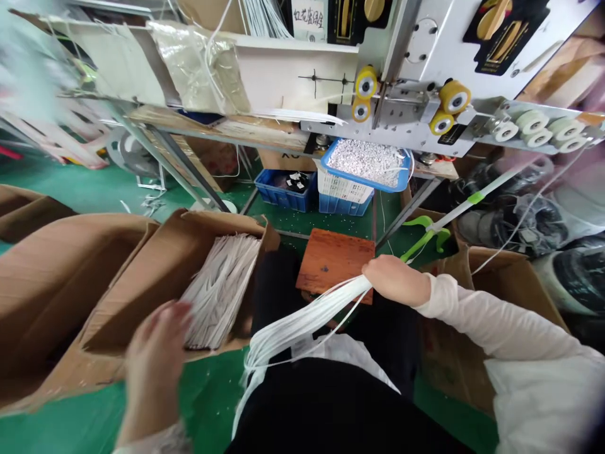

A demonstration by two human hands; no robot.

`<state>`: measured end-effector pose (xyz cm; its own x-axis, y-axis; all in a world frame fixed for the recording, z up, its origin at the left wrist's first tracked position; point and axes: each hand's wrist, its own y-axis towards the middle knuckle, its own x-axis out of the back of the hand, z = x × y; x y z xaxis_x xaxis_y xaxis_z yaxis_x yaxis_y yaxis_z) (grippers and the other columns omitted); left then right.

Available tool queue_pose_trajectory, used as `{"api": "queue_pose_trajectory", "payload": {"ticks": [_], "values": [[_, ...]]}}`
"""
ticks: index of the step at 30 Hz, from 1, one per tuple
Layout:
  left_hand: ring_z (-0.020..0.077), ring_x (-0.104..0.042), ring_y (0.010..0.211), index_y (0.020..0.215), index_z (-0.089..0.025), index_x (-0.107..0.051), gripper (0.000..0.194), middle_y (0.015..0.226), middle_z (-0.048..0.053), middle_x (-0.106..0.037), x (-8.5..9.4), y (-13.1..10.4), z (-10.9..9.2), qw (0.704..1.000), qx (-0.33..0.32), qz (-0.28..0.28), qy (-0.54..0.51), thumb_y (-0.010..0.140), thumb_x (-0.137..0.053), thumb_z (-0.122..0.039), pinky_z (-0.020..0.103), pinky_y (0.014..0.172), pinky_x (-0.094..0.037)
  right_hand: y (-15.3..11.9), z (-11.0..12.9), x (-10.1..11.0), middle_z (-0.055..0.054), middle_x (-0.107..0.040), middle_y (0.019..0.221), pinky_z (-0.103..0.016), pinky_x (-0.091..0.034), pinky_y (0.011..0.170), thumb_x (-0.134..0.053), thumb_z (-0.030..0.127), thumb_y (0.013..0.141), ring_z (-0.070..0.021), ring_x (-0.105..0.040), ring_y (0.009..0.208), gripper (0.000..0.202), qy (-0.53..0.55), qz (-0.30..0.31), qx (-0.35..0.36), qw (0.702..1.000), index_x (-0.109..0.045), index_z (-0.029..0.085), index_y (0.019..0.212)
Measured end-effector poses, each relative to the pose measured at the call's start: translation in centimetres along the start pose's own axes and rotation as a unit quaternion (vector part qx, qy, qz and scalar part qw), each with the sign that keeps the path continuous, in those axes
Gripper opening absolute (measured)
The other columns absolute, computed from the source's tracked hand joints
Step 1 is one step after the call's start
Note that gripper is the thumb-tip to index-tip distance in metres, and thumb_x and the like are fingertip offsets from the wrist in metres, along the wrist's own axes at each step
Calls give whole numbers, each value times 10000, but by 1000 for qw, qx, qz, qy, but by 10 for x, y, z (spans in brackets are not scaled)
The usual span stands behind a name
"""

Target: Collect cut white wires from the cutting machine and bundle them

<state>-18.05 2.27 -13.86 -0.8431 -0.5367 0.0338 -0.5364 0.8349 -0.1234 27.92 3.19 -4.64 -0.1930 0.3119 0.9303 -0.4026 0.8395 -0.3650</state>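
My right hand [394,279] is closed around one end of a bundle of white wires [302,321]. The bundle runs left across my lap, and its far end bends down beside my leg. A wooden stool [331,258] stands just beyond the bundle. My left hand [158,340] is smeared by motion near the right wall of a cardboard box and close to the pile of white wires [222,284] lying in it; its fingers are too blurred to read. The cardboard box [127,296] sits open on the floor to my left.
Ahead is a wire-processing machine [411,126] with yellow rollers [362,94]. Below it a blue tray [368,164] of small white scraps rests on a basket, beside a blue bin [288,192]. Another cardboard box [501,265] and wire coils [524,221] stand to the right.
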Motion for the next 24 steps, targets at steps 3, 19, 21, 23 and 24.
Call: {"api": "queue_pose_trajectory", "payload": {"ticks": [3, 19, 21, 23, 24], "values": [[306, -666, 1089, 905, -289, -734, 323, 989, 8, -767, -96, -32, -4, 972, 48, 231, 6, 714, -753, -548, 531, 1046, -479, 7, 5, 9, -116, -734, 741, -305, -391, 567, -546, 15, 853, -224, -688, 664, 242, -9, 5, 4, 1000, -706, 134, 717], [185, -584, 584, 859, -168, -604, 180, 663, 27, -590, -286, -124, 7, 777, -31, 595, 203, 877, -584, -345, 294, 565, -431, 27, -28, 30, -128, -765, 817, -354, -491, 714, -791, 136, 694, -313, -721, 848, 103, 78, -85, -48, 992, -773, 164, 791], [118, -442, 465, 858, -171, -577, 320, 545, -46, -458, -282, -113, 5, 770, 71, 627, 92, 831, -654, -480, 261, 496, -386, 23, -51, 31, -112, -765, 1032, -375, -507, 820, -883, 318, 635, -324, -696, 991, 492, 205, -172, -36, 963, -744, 208, 1093], [84, -354, 439, 860, -168, -563, 440, 501, -86, -386, -277, -102, -1, 751, 143, 644, 1, 751, -736, -559, 241, 473, -364, 24, -62, 23, -97, -721, 1199, -380, -514, 889, -871, 468, 640, -304, -675, 1081, 766, 384, -206, -4, 900, -618, 238, 1325], [75, -337, 440, 859, -164, -564, 472, 497, -92, -379, -275, -98, -6, 743, 163, 649, -29, 724, -765, -568, 234, 468, -361, 28, -60, 17, -100, -709, 1226, -382, -520, 903, -845, 511, 663, -289, -679, 1087, 811, 478, -192, 25, 857, -573, 227, 1372]]}}
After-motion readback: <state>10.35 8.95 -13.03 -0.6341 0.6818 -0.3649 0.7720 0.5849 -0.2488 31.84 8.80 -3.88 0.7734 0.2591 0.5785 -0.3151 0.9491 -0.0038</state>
